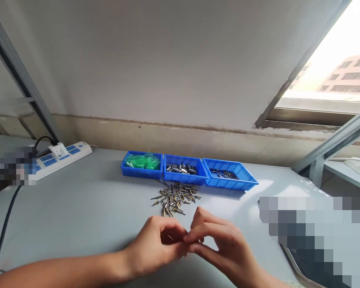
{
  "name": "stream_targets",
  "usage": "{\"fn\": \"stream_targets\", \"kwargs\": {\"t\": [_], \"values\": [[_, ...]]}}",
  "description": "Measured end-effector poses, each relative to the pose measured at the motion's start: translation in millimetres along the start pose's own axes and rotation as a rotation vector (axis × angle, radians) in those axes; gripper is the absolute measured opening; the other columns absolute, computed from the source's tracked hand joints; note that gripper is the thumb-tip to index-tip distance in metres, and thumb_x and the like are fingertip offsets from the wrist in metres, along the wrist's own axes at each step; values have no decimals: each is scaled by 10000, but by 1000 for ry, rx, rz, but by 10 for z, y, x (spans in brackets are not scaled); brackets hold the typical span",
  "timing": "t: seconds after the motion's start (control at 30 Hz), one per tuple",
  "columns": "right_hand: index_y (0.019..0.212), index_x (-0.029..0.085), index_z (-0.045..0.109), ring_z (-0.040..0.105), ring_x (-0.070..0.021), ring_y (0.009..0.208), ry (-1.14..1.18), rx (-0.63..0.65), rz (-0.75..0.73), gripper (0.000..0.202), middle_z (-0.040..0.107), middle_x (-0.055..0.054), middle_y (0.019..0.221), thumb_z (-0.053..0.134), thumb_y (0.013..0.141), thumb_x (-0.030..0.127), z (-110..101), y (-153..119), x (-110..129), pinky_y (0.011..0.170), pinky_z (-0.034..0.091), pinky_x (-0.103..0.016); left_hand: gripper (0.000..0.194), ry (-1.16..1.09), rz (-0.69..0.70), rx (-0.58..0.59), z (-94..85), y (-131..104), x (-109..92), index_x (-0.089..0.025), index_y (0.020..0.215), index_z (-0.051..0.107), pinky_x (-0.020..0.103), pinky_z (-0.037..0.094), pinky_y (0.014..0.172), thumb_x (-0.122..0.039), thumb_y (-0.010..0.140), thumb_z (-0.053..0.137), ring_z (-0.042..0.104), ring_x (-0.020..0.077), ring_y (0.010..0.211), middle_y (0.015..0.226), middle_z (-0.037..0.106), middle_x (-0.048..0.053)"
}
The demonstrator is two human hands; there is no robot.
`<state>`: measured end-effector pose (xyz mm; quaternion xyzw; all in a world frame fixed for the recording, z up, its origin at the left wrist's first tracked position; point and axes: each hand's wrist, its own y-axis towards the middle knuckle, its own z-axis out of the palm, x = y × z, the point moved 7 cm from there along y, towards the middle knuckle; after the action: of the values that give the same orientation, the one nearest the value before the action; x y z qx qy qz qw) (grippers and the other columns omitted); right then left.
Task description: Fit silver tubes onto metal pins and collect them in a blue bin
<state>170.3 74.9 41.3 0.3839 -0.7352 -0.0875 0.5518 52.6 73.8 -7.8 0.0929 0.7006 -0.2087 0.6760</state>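
Observation:
My left hand [156, 244] and my right hand [223, 244] meet at their fingertips above the front of the grey table [87, 220]. Thumb and fingers are pinched together on both; whatever they hold is hidden between the fingertips. Just beyond them lies a loose pile of small metal pieces with brass-coloured parts [175, 196]. Behind the pile three blue trays stand in a row: the left tray [141, 173] has green pieces in clear plastic, the middle tray [184, 179] short silvery metal pieces, and the right tray [232, 185] thin dark metal pins.
A white power strip [78, 154] with a plug and black cable [6, 228] lies at the left. At the right is a pixelated area over a dark, flat object with a metal-coloured edge [291, 262]. A wall and metal frame bars bound the table.

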Motion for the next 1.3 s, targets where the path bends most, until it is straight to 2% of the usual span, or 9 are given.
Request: {"fn": "stream_targets", "kwargs": {"t": [0.17,0.47,0.6,0.7,0.83,0.9,1.13,1.2,1.3], "values": [[713,219,717,552,-135,577,-12,41,-12,267,613,-13,601,697,849,447,25,13,3,519,461,-240,202,-14,-15,-12,-3,-5,9,-162,648,651,261,455,636,-298,627,799,574,145,628,655,630,-11],[793,211,710,635,-145,570,158,-47,514,212,704,-32,764,725,809,422,-14,-166,-525,524,558,-253,49,66,126,-260,-226,-59,-199,-208,692,619,299,490,750,-220,706,664,606,182,723,706,633,1],[794,233,723,642,-171,628,93,-117,280,109,687,-29,708,707,841,330,-83,-70,-290,569,559,-278,49,51,93,-227,-194,-37,-140,-202,707,632,305,491,734,-230,709,672,618,185,712,693,649,8],[776,243,740,599,-161,613,4,-49,62,126,634,-24,648,696,865,321,-33,-5,-37,549,523,-269,116,18,45,-120,-85,-14,-53,-181,683,630,286,475,666,-274,694,698,595,164,651,657,634,1],[774,237,751,559,-146,598,-35,24,-40,225,606,-23,629,671,878,419,30,-5,62,532,488,-258,212,-6,-3,3,48,-19,4,-165,630,598,246,437,567,-319,632,742,544,129,567,612,582,-22],[766,221,728,568,-146,610,7,14,28,228,631,-23,641,676,877,413,7,-16,-21,554,487,-263,179,6,9,-31,21,-25,-25,-163,677,611,261,464,614,-302,649,721,567,140,608,654,601,-11],[789,183,684,630,-144,669,305,28,577,203,688,-29,762,749,786,375,64,-144,-527,599,537,-255,48,120,166,-267,-214,-62,-234,-202,704,619,295,488,731,-246,719,632,593,171,698,694,617,-7],[793,181,683,630,-143,677,316,12,583,183,688,-28,769,743,790,354,75,-152,-529,606,538,-256,48,138,181,-281,-230,-65,-245,-204,700,632,299,492,734,-246,723,631,602,178,702,702,636,-1],[818,197,695,631,-153,732,197,-104,413,85,686,-31,786,682,854,273,-32,-111,-386,669,539,-282,63,141,157,-276,-233,-50,-206,-199,732,648,313,495,751,-262,740,640,625,189,730,731,665,10]]}}
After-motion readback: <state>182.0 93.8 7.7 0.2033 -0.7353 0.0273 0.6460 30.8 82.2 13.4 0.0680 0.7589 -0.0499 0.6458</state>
